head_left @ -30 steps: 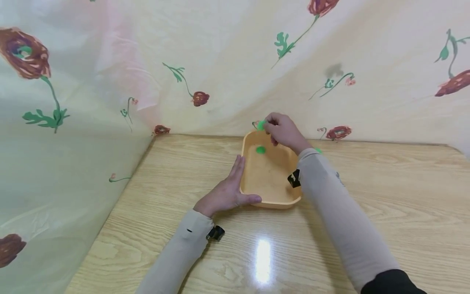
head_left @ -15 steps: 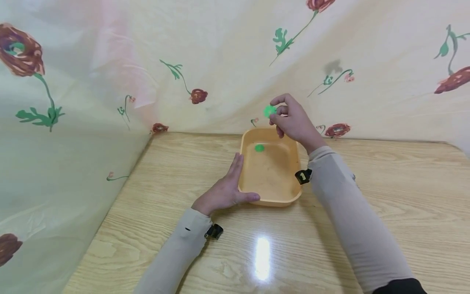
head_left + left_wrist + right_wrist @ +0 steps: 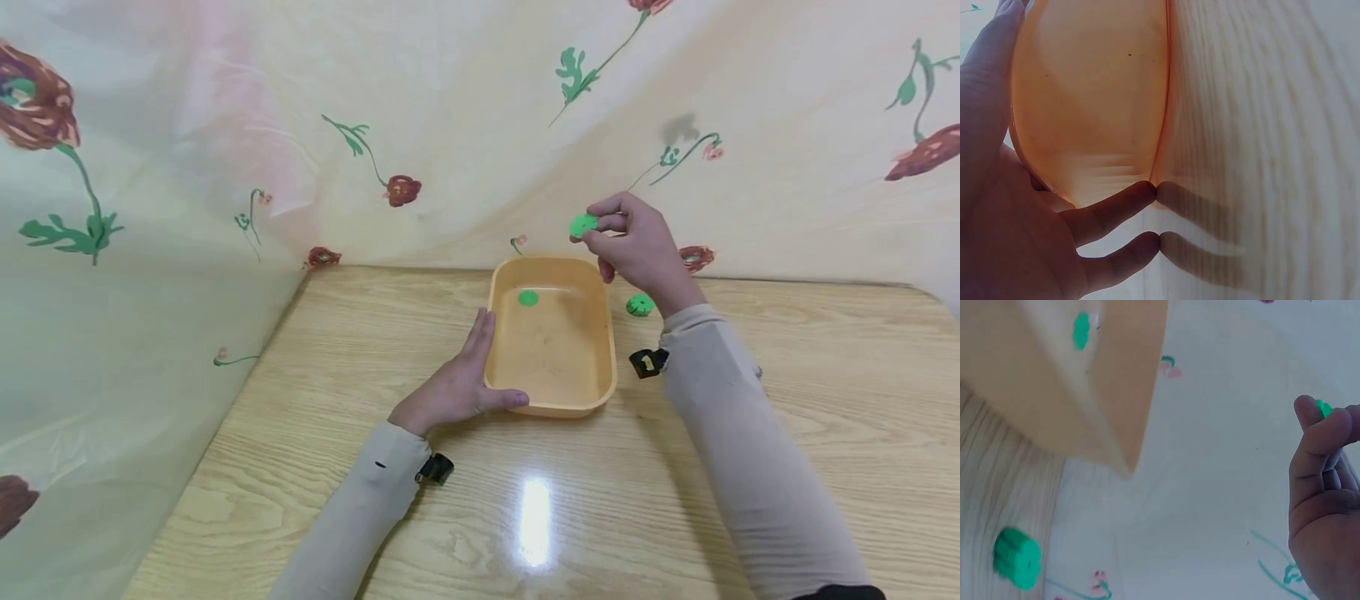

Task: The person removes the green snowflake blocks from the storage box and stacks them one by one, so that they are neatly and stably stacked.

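Note:
My left hand [image 3: 450,392] lies against the near left corner of an orange plastic tray [image 3: 547,407]. Its straight fingers touch the left side and the thumb rests along the near rim. In the left wrist view, fingertips [image 3: 1141,190] meet the table beside the tray [image 3: 1091,94]. Thumb and fingers of my right hand [image 3: 641,250] pinch a green notched disc [image 3: 582,225] above the tray's far right corner; only its edge [image 3: 1324,409] shows in the right wrist view. Another green disc [image 3: 528,297] lies inside the tray, near the far left corner.
Right of the tray, a short stack of green notched discs [image 3: 640,305] stands on the wood-grain table [image 3: 825,400], partly behind my right wrist. A flower-printed sheet [image 3: 465,150] hangs behind the table's far edge and along the left side.
My right hand has risen from the tray's far rim and moved right with the green disc, exposing the stack on the table. The left hand and tray hold still.

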Tool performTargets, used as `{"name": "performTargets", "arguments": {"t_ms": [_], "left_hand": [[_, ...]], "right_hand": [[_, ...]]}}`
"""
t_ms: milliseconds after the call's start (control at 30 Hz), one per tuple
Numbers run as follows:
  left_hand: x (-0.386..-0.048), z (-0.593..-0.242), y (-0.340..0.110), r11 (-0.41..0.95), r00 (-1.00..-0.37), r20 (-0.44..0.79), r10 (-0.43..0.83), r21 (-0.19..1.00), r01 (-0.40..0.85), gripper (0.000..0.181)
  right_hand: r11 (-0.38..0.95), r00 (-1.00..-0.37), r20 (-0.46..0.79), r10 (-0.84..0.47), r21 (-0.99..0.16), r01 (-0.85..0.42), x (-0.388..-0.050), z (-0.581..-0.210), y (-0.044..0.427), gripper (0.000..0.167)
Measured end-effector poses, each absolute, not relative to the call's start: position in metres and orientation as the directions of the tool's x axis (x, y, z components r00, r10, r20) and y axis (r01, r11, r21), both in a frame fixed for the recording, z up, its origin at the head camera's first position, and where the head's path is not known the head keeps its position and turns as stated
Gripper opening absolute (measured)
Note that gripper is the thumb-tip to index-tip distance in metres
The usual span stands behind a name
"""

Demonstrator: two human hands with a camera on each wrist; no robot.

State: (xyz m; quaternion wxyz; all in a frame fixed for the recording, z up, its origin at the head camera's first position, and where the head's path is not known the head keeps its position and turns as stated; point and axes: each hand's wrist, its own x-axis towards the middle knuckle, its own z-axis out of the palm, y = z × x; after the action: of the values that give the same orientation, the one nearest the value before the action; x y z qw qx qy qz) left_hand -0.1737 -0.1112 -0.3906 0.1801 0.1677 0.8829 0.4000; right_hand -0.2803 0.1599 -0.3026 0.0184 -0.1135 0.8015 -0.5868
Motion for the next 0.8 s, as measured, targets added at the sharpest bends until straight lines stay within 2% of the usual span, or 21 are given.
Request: {"name": "performTargets", "arguments": {"t_ms": [367,633,800], "left_hand": [[-0.172,-0.39,-0.113,0.627,-0.879,-0.179,0.442,0.763,0.16,0.128],[-0.172,-0.393,-0.114,0.613,-0.872,-0.177,0.457,0.773,0.164,0.129],[-0.172,-0.392,-0.114,0.613,-0.87,-0.178,0.459,0.772,0.166,0.129]], "right_hand": [[0.288,-0.991,0.029,-0.133,-0.955,-0.066,-0.278,-0.322,0.186,0.036],[0.399,-0.992,-0.029,-0.119,-0.917,-0.021,-0.274,-0.355,0.204,0.038],[0.457,-0.982,-0.056,-0.178,-0.889,-0.032,-0.273,-0.372,0.212,0.04]]}}
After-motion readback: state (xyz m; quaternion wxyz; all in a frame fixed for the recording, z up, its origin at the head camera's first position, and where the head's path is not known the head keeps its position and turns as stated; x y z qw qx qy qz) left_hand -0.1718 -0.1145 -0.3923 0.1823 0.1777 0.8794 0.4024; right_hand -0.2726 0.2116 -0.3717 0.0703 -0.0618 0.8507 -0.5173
